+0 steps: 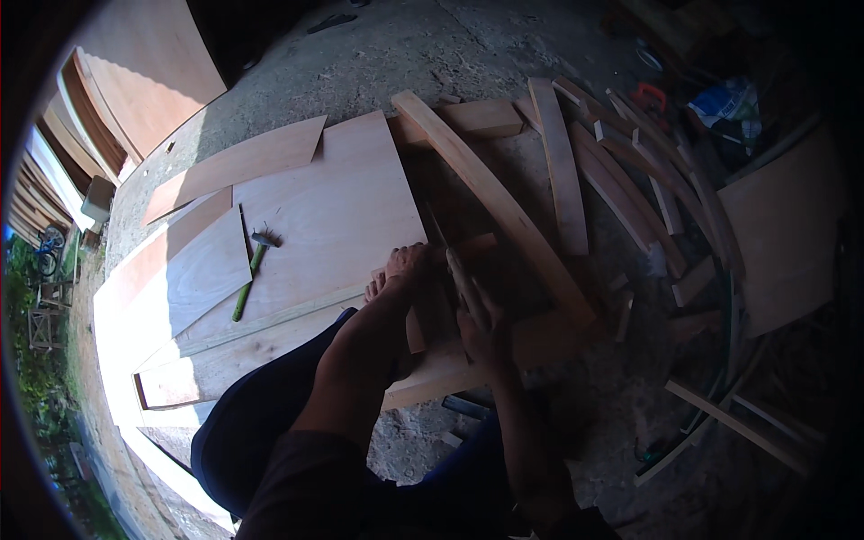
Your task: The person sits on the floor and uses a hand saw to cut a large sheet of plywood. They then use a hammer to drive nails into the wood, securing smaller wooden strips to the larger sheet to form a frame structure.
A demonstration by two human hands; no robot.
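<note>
I sit over a wooden frame piece (540,337) on the concrete floor. My left hand (402,270) lies curled on a short wooden strip (474,243) that rests across the frame, pressing it down. Just to its right, my right hand (479,319) is closed around a thin, light-coloured stick-like thing (454,267) that points up toward the strip. What that thing is I cannot tell. A long curved plank (486,193) runs from the far middle down to the frame's right end.
A hammer with a green handle (252,270) lies on a big plywood sheet (333,207) to my left. More plywood (783,225) lies at right. Several curved slats (621,180) and offcuts are scattered at the far right. Boards are stacked at far left (90,117).
</note>
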